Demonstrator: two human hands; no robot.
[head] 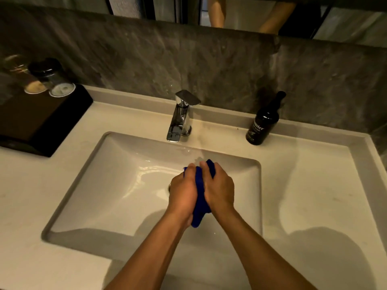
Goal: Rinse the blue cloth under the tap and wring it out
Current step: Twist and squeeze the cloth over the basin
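- Head view: the left hand [181, 191] and the right hand [218, 188] are pressed together side by side over the middle of the sink [88, 191], both clamped on the blue cloth [200, 197] squeezed between them.
- The sink is a white rectangular basin sunk into a pale countertop [314, 185]; a dark grey stone wall [209, 65] rises behind the counter's back edge, with a mirror strip above it.
- A chrome tap [181, 117] stands at the middle of the back edge, its spout reaching over the basin's far rim; no stream of water shows from it.
- The cloth is bunched into a long roll whose long axis runs from the far side of the basin toward the person; one end sticks out past the fingertips toward the tap, the other hangs below the wrists.
- Both forearms come in from the near edge and converge, backs of the hands up, fingers curled down round the cloth.
- A dark bottle [263, 122] stands near the back right corner of the counter; a black box [41, 120] with two jars [50, 80] sits at the back left.
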